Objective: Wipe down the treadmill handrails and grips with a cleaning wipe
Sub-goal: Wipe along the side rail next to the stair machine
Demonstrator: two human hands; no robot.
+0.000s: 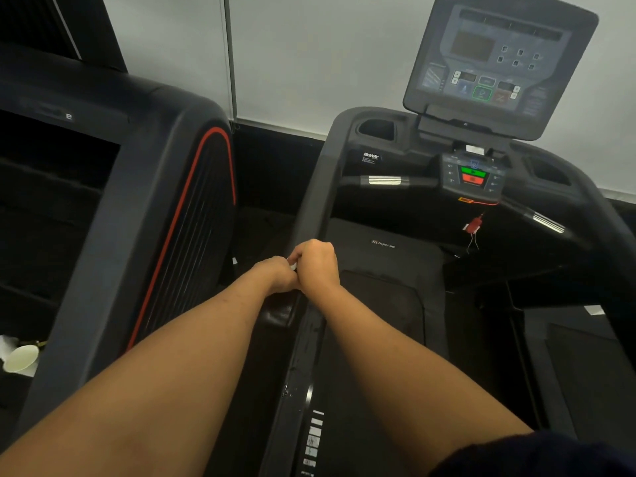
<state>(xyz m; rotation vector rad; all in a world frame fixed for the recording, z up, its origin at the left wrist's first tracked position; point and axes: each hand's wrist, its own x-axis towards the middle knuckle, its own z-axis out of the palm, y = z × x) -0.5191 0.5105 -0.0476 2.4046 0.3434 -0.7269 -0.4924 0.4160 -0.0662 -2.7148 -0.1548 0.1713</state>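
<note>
Rightward, a treadmill [389,256] is seen, its console [495,60] raised at the far right.

- Neighbouring machine [161,187]: black with red trim, placed to the left, apart from the treadmill.
- Left handrail [311,201]: grey, run from the far console toward the near edge.
- Right hand [318,261]: set on the left handrail, fingers clenched over it and about the cleaning wipe.
- Left hand [278,273]: pressed against the right hand, fingers curled; what is grasped cannot be told.
- Pulse grip [384,181]: silver-ribbed, mounted below the console.
- Paper cup [21,359]: white, tipped, at the near left.
- Safety clip [474,225]: red, hung beneath the control panel.
- Cleaning wipe [293,265]: a white sliver shown between the two hands, the rest hidden.
</note>
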